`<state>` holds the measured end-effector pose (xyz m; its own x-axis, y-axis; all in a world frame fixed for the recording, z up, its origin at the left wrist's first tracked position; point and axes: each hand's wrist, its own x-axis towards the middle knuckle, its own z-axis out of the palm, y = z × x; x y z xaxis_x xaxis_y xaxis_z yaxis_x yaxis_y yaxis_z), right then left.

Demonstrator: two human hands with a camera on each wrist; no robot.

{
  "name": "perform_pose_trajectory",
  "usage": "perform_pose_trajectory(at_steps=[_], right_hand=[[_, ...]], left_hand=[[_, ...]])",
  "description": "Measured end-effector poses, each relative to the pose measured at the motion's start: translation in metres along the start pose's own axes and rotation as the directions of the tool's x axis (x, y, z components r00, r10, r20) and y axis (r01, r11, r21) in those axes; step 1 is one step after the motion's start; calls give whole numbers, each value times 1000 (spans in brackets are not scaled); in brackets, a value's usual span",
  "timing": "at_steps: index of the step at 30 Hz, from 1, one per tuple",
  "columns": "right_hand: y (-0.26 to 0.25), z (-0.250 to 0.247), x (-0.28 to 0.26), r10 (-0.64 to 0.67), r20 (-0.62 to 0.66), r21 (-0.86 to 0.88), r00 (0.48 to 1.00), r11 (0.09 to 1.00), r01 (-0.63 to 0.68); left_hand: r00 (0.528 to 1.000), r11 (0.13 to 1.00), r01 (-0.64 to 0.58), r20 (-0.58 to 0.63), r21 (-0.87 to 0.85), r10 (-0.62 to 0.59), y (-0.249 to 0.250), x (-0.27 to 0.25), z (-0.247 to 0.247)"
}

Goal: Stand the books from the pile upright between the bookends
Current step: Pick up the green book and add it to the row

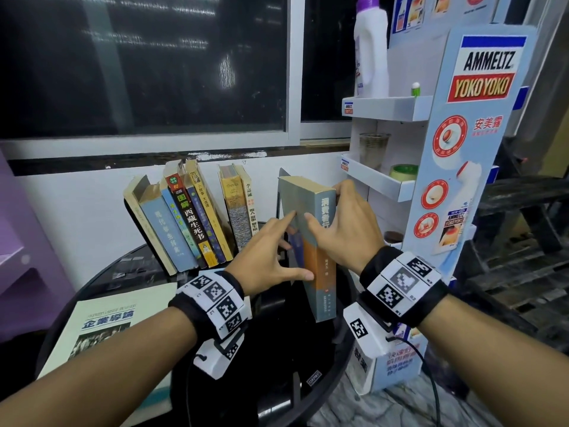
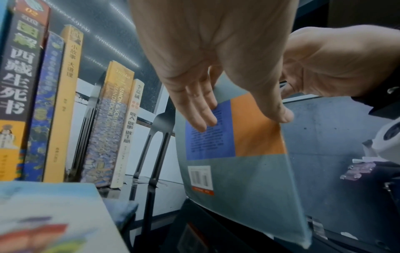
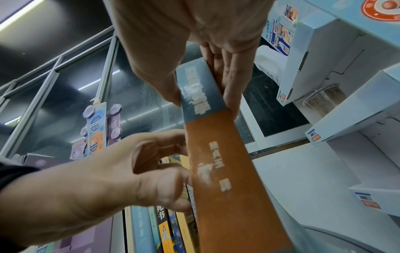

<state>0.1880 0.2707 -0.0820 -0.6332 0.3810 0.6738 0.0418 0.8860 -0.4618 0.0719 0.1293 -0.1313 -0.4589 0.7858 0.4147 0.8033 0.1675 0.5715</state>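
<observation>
A thick grey and orange book [image 1: 317, 260] is held upright over the black round table [image 1: 144, 272], in front of a black metal bookend [image 1: 282, 186]. My right hand [image 1: 326, 208] grips its upper spine, thumb on the left cover and fingers on the right one. My left hand [image 1: 277, 248] lies with straight fingers against the back cover [image 2: 249, 171], thumb at the spine. Two books [image 1: 240, 211] stand upright left of it. Several more [image 1: 184, 223] lean further left. A pale book [image 1: 104, 322] lies flat at the front left.
A cardboard display stand [image 1: 462, 155] with shelves rises close on the right, holding a white bottle [image 1: 369, 47] and a plastic cup [image 1: 374, 149]. A dark window and white wall are behind the books. A purple unit [image 1: 24, 241] stands at the left.
</observation>
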Motion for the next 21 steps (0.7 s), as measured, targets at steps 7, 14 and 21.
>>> perform_pose_trajectory(at_steps=[7,14,21], right_hand=[[-3,0,15,23,-63,-1,998,1000,-23],[-9,14,31,-21,-96,56,995,998,27],[-14,22,52,-36,-103,31,994,999,39]], left_hand=[[995,945,-40,-77,324,68,-15,24,-30],[989,887,55,-145,459,13,-34,56,-71],[991,803,125,-108,583,-76,-54,93,-107]])
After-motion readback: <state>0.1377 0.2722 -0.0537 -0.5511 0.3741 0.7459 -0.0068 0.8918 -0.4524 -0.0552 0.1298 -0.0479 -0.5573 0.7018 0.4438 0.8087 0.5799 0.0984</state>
